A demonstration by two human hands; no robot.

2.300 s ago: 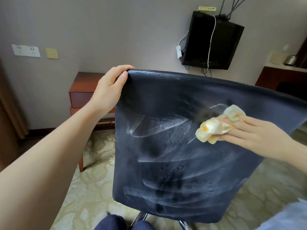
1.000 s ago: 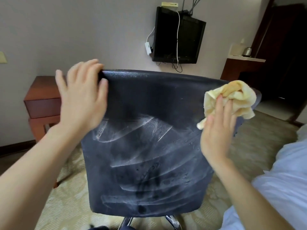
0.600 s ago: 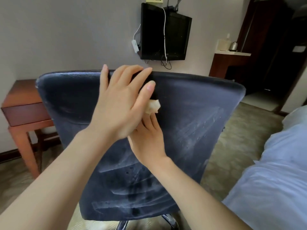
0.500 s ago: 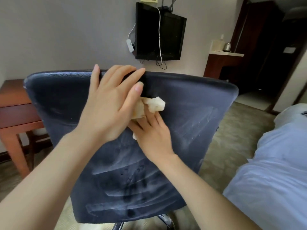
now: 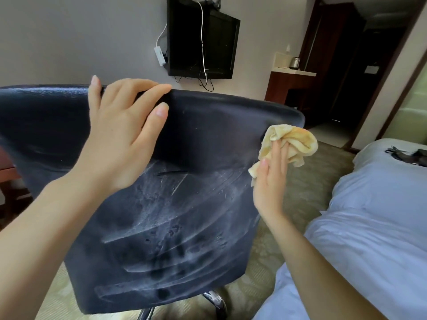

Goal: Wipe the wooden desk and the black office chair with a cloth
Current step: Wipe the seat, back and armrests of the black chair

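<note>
The black office chair [image 5: 189, 227] fills the middle of the view, its backrest turned toward me and streaked with wet wipe marks. My left hand [image 5: 120, 137] rests flat against the upper backrest, fingers spread and reaching over the top edge. My right hand [image 5: 270, 179] is at the chair's right edge with straight fingers, pressing a crumpled yellow cloth [image 5: 291, 144] against the backrest's side. Only a sliver of the wooden desk [image 5: 7, 174] shows at the far left behind the chair.
A bed with white sheets [image 5: 369, 227] lies close on the right, dark items on it. A black TV [image 5: 201, 38] with cables hangs on the wall. A dark counter with a kettle [image 5: 294, 63] stands beyond, beside a dark doorway. Patterned carpet covers the floor.
The cloth and my right hand have swept from the middle of the backrest to its right edge. The chair has turned left; my left hand stays at its top edge.
</note>
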